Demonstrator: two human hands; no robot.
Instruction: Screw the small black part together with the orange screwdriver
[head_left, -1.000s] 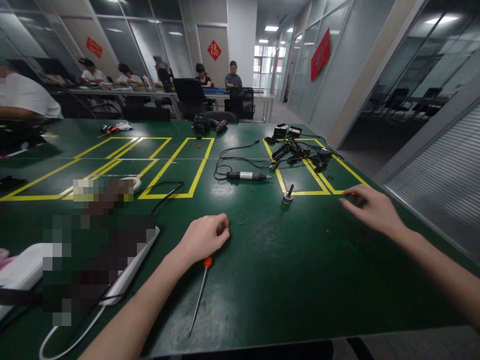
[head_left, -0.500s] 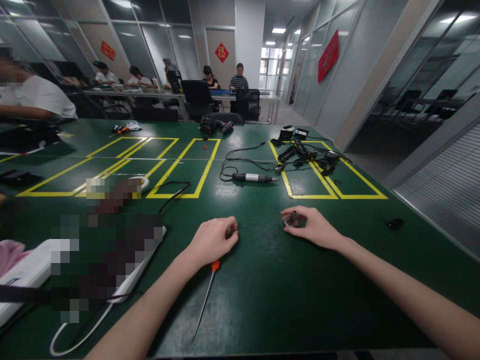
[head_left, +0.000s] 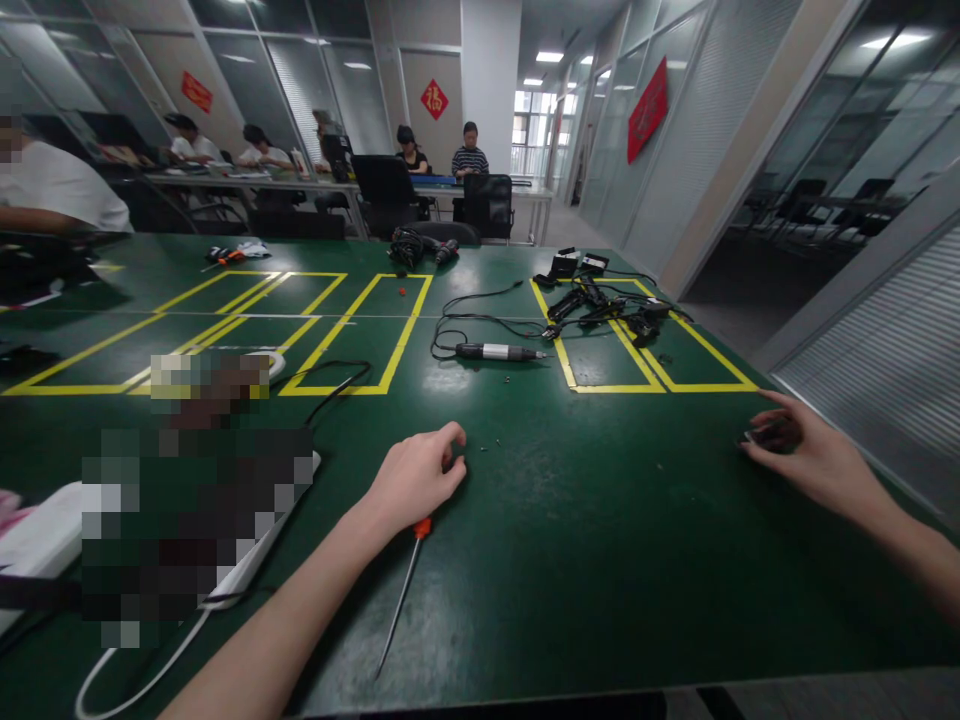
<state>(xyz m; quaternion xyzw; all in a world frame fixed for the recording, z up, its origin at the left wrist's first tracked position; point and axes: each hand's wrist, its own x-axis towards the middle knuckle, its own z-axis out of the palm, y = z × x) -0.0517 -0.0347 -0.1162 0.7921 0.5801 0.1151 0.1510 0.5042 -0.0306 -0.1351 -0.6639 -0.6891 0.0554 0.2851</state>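
Note:
My left hand (head_left: 420, 470) rests on the green table with its fingers curled round something small and dark, mostly hidden. Under its wrist side lies a screwdriver (head_left: 403, 590), orange at the handle end, with a long metal shaft pointing towards me. Just right of those fingers are several tiny screws (head_left: 491, 444). Far out at the right, my right hand (head_left: 806, 445) has thumb and fingers closed round a small dark part (head_left: 763, 437). Its exact kind is not clear.
A corded electric screwdriver (head_left: 499, 352) lies ahead. Black parts and cables (head_left: 592, 305) are heaped inside yellow tape at the back right. On the left, a white power strip (head_left: 262, 540) sits beside a blurred-out area. A person in a white top (head_left: 67, 185) sits at far left.
My right hand has swung right, carrying away the small round part, to where a black piece lay on the table. My left hand stays in place. The view has shifted slightly.

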